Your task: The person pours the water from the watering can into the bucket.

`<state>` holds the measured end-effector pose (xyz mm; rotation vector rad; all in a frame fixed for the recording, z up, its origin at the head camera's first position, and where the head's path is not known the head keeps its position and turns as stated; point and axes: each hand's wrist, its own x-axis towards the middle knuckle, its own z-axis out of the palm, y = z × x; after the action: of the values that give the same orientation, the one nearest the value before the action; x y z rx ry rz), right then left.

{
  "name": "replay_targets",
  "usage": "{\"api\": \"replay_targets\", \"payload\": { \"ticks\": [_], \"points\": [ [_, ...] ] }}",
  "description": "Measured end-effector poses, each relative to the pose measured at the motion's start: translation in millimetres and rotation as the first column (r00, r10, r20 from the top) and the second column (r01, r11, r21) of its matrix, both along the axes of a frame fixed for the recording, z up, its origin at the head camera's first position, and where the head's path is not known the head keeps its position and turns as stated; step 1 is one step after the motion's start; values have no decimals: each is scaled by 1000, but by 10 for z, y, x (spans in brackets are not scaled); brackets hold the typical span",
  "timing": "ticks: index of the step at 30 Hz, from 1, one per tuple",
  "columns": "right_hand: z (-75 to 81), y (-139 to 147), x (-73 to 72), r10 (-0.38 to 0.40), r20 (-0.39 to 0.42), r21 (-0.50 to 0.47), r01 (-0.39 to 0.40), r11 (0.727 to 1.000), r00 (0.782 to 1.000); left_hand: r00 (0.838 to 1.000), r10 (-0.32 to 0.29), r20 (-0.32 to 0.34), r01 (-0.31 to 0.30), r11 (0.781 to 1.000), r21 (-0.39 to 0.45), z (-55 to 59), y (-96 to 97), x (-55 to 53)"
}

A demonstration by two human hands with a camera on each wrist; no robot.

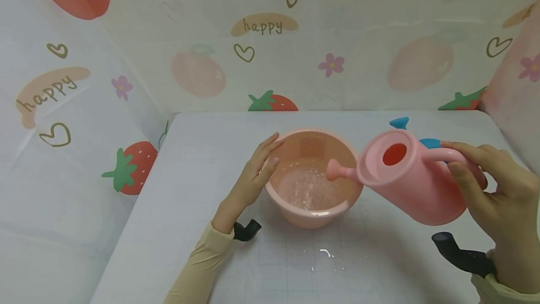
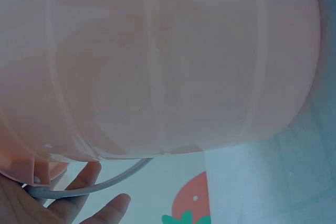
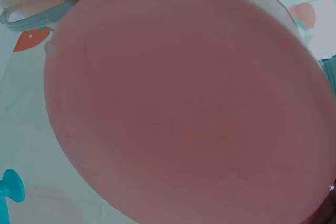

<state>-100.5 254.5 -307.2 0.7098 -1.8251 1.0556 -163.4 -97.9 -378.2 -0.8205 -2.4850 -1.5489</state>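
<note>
A pale pink bucket with a grey carrying handle stands upright on the table. Rippling, bubbly water lies inside it. My left hand rests against its left rim, fingers nearly straight. By its handle, my right hand grips a pink watering can, tilted with its sprinkler head over the bucket. In the right wrist view the can's broad base fills most of the picture and hides the grip.
Behind the pink can, a blue object with a flared head is partly hidden. Water drops lie on the white table in front of the bucket. A printed fruit-pattern sheet hangs behind and at the sides.
</note>
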Motion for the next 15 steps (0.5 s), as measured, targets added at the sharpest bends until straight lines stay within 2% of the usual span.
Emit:
{"api": "replay_targets", "payload": {
  "ticks": [9, 15],
  "points": [
    [18, -21, 10, 31, 3, -30, -31, 999, 1000, 1000, 2, 5, -2, 1000, -7, 8, 2, 2],
    [19, -18, 10, 12, 3, -2, -12, 1000, 1000, 1000, -6, 8, 6, 1000, 1, 15, 4, 5]
  ]
}}
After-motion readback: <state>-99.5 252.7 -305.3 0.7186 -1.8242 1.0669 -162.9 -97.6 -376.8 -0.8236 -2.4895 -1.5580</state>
